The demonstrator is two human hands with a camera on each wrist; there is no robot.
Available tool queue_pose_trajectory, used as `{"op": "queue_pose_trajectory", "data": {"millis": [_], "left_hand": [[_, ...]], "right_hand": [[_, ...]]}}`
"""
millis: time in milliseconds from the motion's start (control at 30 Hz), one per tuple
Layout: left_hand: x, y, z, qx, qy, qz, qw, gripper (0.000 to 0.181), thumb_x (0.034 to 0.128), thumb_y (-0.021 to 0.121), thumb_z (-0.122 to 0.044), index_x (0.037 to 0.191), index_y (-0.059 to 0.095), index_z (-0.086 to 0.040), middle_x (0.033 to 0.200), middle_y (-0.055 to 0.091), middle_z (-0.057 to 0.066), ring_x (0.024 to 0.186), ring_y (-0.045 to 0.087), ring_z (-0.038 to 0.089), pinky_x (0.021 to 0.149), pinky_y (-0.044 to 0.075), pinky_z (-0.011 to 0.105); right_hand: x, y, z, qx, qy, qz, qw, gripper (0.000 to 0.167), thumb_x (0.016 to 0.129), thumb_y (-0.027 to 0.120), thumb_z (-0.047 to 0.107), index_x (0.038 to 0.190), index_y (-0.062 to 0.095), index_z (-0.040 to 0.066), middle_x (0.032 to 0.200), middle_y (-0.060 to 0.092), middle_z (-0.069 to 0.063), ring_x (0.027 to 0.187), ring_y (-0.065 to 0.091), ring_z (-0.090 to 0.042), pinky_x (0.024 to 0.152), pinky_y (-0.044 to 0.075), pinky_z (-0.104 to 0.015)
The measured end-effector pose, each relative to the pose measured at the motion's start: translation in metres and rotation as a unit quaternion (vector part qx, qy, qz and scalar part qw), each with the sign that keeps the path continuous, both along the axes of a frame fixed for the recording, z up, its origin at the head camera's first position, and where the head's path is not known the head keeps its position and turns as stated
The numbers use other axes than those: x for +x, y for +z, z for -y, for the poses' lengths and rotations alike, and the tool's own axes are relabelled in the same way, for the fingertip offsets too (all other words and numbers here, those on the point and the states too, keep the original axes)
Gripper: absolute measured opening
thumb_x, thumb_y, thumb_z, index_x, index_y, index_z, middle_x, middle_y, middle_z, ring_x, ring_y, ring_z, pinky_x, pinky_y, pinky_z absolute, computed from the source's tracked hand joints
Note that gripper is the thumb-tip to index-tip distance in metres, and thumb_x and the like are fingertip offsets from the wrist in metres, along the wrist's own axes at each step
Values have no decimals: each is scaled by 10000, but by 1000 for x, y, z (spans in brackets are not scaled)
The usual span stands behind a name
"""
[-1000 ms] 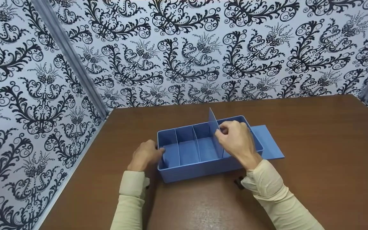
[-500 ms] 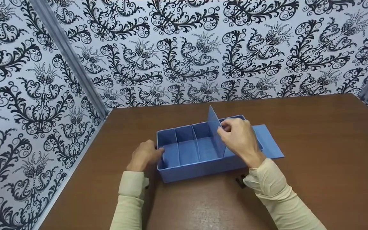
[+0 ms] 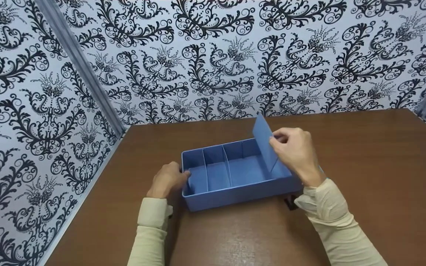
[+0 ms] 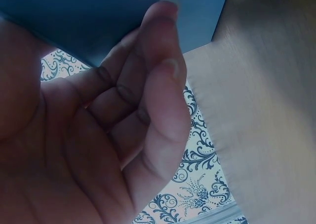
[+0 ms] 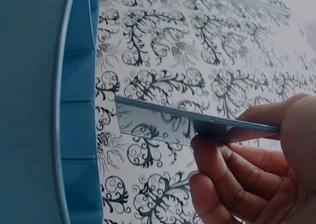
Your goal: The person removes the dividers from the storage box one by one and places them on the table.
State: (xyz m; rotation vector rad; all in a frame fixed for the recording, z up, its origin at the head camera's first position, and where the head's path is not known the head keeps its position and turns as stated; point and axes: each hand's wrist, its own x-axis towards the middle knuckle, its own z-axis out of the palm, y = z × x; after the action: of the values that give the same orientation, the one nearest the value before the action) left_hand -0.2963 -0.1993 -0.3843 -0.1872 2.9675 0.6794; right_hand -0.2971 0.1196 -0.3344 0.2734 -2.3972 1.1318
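A long blue plastic box (image 3: 235, 195) lies on the brown table, with two thin dividers (image 3: 228, 166) standing across its left part. My left hand (image 3: 166, 181) grips the box's left end wall, thumb over the rim. In the left wrist view, curled fingers (image 4: 165, 95) lie against the blue wall. My right hand (image 3: 296, 151) pinches a loose blue divider (image 3: 264, 142) by its side edge, thumb on one face and fingers on the other. The divider is tilted and mostly above the rim. In the right wrist view, its thin edge (image 5: 168, 109) stands apart from the box.
A flat blue panel lies right of the box, nearly all hidden behind the right hand and wrist. Black-and-white patterned walls (image 3: 220, 74) stand behind and left of the table (image 3: 227, 236). A small dark object (image 3: 290, 203) shows by the right cuff.
My right hand has drawn the divider up and to the right, widening the space beside the standing dividers. The flat panel has become covered by the right hand. The left hand has stayed put.
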Motion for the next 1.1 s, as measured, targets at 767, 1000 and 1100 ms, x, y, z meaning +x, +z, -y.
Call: {"op": "queue_pose_trajectory", "data": {"millis": [767,1000,1100], "left_hand": [[0,-1,0,63,17,40,10000,334,959,606,-318,1019,691,-1,877,628,105,759,589,253,659,451,394],[0,-3,0,178,65,10,9998,309,964,605,-301,977,690,-4,781,599,86,695,581,227,576,410,340],[0,-3,0,177,57,-24,9998,312,963,607,-304,990,691,-5,789,601,86,705,581,230,584,411,345]], "right_hand": [[-11,-1,-42,-32,-459,258,9986,207,885,643,143,1003,764,24,848,748,-115,745,650,-192,652,454,-247],[-14,-1,-49,-36,-599,311,9977,211,881,651,154,1001,766,24,859,747,-124,696,615,-136,612,437,-244],[-14,-1,-53,-49,-654,397,9971,218,886,659,162,1018,761,22,885,748,-135,702,617,-130,618,442,-241]]}}
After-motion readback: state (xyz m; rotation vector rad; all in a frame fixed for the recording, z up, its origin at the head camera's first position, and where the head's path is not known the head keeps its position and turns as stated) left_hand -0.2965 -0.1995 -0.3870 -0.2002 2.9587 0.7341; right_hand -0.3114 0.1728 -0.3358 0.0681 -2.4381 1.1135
